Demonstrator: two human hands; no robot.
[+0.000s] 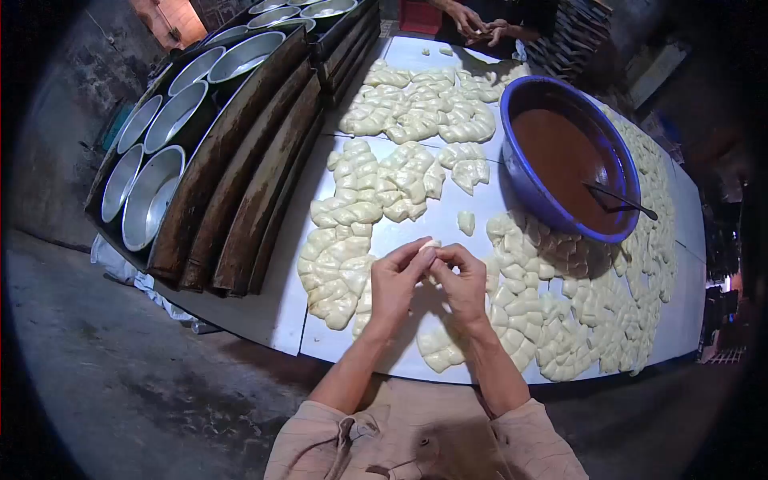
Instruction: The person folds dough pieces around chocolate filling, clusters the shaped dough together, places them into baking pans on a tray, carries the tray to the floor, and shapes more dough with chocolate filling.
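Dough lump (431,245), small, cream-white: pinched between the fingertips of left hand (395,282) and right hand (466,283), together above smooth white worktop (280,322); lies midway, neither hand nearer; long axis unreadable, mostly covered by fingers.

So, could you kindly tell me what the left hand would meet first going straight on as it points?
The left hand would probably meet the right hand first, at the dough piece pinched between them; depth beyond that is hard to judge.
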